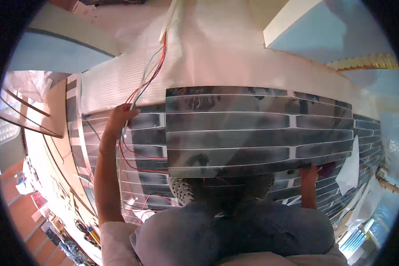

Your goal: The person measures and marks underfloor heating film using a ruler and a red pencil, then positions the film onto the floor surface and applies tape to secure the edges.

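Note:
My left hand (123, 116) is raised, its fingers closed around a bundle of thin electrical wires (157, 66) in red, dark and green. Above the hand the wires run up to a pale strip; below it, red strands trail toward the large panel. That panel (235, 138) is dark and glossy, crossed by pale lines, and lies in front of my knees. At its near right edge is my right hand (310, 173), dim, with its fingers partly hidden. A small dark purple thing (327, 170) shows beside that hand; whether I hold it is unclear.
Dark striped floor (148, 139) surrounds the panel. Ribbed white sheeting (128, 82) covers the far side, between two pale blue blocks (319, 31). A white torn sheet (349, 170) stands at right. Wooden boards (62, 173) and scattered tools (91, 235) lie left.

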{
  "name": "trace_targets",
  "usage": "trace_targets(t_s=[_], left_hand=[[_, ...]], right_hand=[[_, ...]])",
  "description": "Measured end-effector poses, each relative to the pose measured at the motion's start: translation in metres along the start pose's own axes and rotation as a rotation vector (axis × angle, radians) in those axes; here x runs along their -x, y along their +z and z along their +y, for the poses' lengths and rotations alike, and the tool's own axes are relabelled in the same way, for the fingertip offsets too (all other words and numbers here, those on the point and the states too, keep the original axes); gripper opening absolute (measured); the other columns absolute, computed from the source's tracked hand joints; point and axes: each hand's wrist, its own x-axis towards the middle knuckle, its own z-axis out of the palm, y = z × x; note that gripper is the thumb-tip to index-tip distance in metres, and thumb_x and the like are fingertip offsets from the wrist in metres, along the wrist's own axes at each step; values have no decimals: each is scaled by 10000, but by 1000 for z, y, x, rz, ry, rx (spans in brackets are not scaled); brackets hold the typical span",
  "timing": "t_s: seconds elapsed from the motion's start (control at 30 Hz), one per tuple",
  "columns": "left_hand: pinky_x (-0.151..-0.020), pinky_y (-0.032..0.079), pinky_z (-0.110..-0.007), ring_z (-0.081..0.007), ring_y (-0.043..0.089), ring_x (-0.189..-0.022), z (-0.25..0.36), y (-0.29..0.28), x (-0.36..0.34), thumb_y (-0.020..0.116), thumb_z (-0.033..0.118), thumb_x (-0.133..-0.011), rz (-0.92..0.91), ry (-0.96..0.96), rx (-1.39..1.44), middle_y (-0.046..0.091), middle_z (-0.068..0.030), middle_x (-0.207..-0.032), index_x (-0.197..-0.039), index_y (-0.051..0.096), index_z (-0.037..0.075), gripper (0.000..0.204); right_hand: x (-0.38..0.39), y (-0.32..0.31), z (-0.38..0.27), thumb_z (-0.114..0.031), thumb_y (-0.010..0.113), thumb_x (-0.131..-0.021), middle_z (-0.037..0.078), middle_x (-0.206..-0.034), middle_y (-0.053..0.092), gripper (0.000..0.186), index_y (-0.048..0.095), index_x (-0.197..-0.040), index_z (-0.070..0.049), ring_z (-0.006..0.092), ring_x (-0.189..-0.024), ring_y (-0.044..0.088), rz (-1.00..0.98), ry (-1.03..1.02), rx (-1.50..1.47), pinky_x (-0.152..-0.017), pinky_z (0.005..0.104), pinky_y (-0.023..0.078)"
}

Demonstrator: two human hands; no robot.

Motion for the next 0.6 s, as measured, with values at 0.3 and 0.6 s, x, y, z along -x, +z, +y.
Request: trace_targets(t_s=[0.3, 0.6], left_hand=[[-620, 549, -339, -185, 651, -705, -43, 70, 32, 677, 184, -903, -326, -13, 405, 623, -55, -799, -1229, 566, 25, 379], [-709, 442, -240, -84, 540, -782, 17, 134, 69, 607, 152, -888, -77, -235, 411, 542, 48, -912, -1221, 579, 97, 339]], right_hand=[[-95, -96, 16, -357, 656, -930, 63, -1096, 688, 370, 604, -1207, -117, 276, -1013, 655, 29, -668, 708, -838, 438, 543], [-38, -2, -29, -256, 616, -958, 86, -1175, 664, 346, 585, -1263, -94, 312, -1071, 642, 270, -73, -405, -946, 496, 524]])
